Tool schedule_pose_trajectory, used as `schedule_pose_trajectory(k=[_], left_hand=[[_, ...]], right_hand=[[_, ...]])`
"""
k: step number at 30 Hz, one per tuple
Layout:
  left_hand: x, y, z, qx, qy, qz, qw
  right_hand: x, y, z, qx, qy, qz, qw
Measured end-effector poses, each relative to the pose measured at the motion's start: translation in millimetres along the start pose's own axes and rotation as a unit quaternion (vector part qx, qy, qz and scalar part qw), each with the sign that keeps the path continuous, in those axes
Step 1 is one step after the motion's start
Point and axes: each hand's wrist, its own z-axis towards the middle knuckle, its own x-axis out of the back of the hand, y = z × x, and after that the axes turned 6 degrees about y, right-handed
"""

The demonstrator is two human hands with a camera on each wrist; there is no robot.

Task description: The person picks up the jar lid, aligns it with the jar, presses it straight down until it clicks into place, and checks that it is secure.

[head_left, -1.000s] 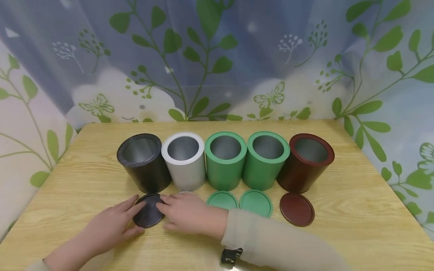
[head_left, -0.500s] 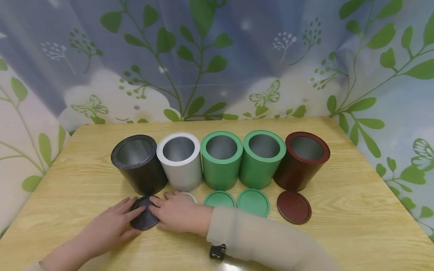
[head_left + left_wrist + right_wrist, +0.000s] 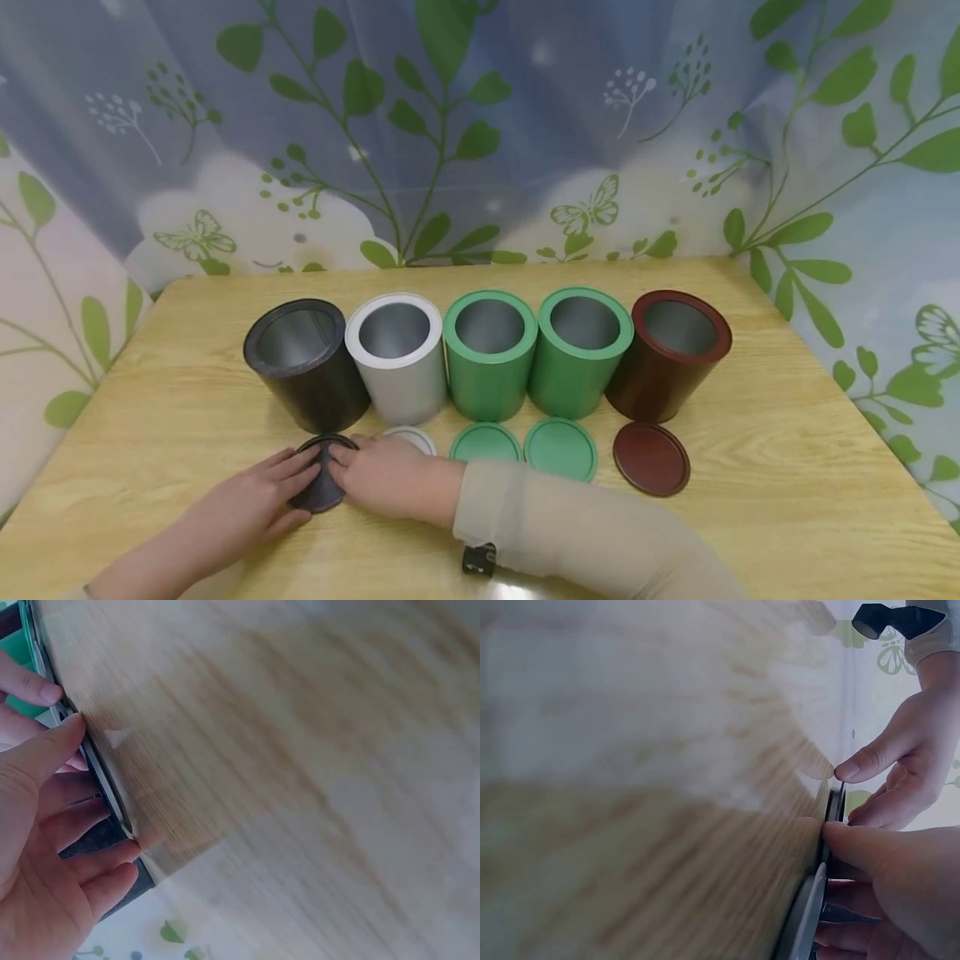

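On the table lies a black lid (image 3: 324,492), below the open black can (image 3: 311,383). My left hand (image 3: 243,504) rests on its left side, fingers extended and the thumb near the lower edge. From the right, my right hand (image 3: 393,477) grips the lid, its index fingertip on top. In the left wrist view my left hand (image 3: 37,847) has its thumb tip at the dark lid edge (image 3: 109,784). The right wrist view has my right hand (image 3: 911,881) with its thumb against the rim; some fingers are partly hidden.
Beside the black can stand a white can (image 3: 405,392), two green cans and a dark red can (image 3: 663,383), all open-topped. Before them lie a white lid (image 3: 417,437), two green lids and a dark red lid (image 3: 651,458). A patterned curtain (image 3: 525,167) hangs behind the table.
The camera view has shifted slightly. My right hand has drawn a little toward the near side of the black lid, uncovering more of the white lid. The cans stay in place.
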Motion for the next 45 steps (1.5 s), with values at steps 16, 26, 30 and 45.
schedule_pose_trajectory(k=[16,26,30,45], left_hand=[[0.9,6.2,-10.0,-0.023,0.061,0.004,0.9978],[13.6,17.7,-10.5,-0.004,0.054,-0.002,0.9985],[14.5,19.9,-9.7,-0.014,0.073,-0.002,0.9972],[26.4,22.2,-9.6,-0.012,0.103,-0.002,0.9947]], right_hand=[[9,2,-5.5,0.006,-0.008,0.033,0.9994],[18,4,-19.2,0.018,0.03,0.029,0.9989],[19,6,-23.1,0.023,0.042,0.028,0.9985],[33,9,-27.8,0.016,0.073,-0.003,0.9972]])
